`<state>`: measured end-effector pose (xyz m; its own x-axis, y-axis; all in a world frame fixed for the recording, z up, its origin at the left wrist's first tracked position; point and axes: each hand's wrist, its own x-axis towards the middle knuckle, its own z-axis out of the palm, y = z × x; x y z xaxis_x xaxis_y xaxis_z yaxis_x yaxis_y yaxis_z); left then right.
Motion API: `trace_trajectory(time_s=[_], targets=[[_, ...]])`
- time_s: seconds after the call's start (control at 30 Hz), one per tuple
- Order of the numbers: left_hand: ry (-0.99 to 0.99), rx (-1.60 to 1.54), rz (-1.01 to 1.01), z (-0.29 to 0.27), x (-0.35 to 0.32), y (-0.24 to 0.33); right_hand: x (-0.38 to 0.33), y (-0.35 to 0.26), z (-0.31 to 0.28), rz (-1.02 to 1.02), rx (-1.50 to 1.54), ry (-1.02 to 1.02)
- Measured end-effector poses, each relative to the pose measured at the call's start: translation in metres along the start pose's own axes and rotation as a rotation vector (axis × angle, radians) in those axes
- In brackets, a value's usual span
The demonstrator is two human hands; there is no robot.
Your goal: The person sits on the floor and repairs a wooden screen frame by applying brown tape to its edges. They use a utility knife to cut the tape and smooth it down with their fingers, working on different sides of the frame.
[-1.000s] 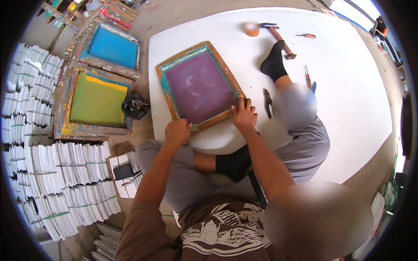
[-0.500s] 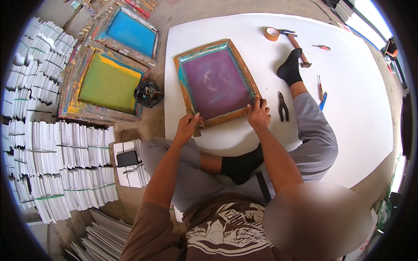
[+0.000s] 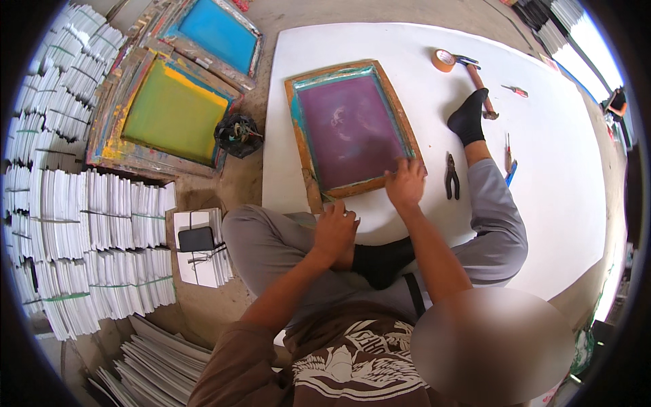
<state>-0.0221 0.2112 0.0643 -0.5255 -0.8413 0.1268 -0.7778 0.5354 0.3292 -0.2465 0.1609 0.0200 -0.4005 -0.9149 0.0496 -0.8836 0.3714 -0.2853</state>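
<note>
Framed screen: purple screen [image 3: 349, 136] inside a paint-stained wooden frame [image 3: 403, 117]; it lies on the white sheet [image 3: 549, 217], slightly turned, ahead of the seated person.
Left hand: left hand [image 3: 336, 227] just below the frame's lower edge, toward its left; fingers curled, and whether the grip pinches anything or touches the wood, cannot tell.
Wooden strip: small wooden strip [image 3: 313, 192] at the lower-left corner, end poking past the frame; loose or fixed, cannot tell.
Right hand: right hand [image 3: 407, 183] at the lower-right corner; grip loosely spread, fingers bent over the rail; how hard it presses, cannot tell.
Bracing: right hand looks well placed to steady the frame; best pressed on the wood, off the purple surface, which could mark or sag.
Corner work: judged better with left fingertips close to the strip and light, even force; a sharp tug could split the wood or swing the frame.
Tools nearby: black-handled pliers [image 3: 452, 178] right of the frame, closest to the right hand; hammer [image 3: 477, 81] and tape roll [image 3: 443, 60] farther off, past the socked foot [image 3: 468, 117].
Left side: green screen [image 3: 173, 112] and black bag [image 3: 237, 136] off the sheet; nothing there blocks the hands.
</note>
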Motion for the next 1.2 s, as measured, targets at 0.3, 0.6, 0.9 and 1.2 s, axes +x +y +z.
trace_trajectory(time_s=[0.3, 0.6, 0.9, 1.2], targets=[[-0.237, -0.007, -0.011, 0.003, -0.020, -0.013, -0.024, -0.108, 0.012, -0.335, 0.367, -0.708], [-0.189, -0.549, -0.619, -0.057, 0.041, -0.101, -0.036, -0.115, 0.026, -0.336, 0.222, -0.511], [-0.039, -0.252, -0.852, 0.035, 0.098, -0.122, -0.050, -0.119, 0.036, -0.419, 0.212, -0.447], [-0.023, -0.186, -0.894, 0.041, 0.102, -0.117, -0.077, -0.112, 0.050, -0.295, 0.368, -0.434]])
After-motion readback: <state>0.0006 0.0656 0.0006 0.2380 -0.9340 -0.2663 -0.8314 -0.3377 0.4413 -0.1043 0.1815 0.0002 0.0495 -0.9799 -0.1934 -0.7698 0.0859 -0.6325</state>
